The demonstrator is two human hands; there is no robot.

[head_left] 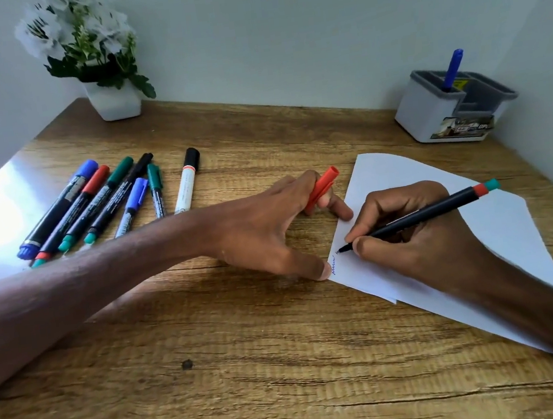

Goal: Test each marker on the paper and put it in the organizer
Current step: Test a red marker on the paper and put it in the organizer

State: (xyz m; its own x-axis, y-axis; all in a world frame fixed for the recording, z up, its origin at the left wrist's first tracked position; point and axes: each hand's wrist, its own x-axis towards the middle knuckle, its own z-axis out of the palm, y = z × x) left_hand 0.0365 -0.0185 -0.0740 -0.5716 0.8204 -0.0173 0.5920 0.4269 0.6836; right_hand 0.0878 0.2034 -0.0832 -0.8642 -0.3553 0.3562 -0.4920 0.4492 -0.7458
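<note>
Our right hand pinches a black marker in a writing grip, its long axis running from the tip at lower left, touching the paper beside a blue squiggle, up to the red-and-teal end at upper right. Our left hand pins the paper's edge on the tabletop and clamps the red cap between its fingers. Which colour the marker writes is hard to make out.

Glossy wood-grain table, matt white paper, and a smooth grey-and-white plastic organizer.
</note>
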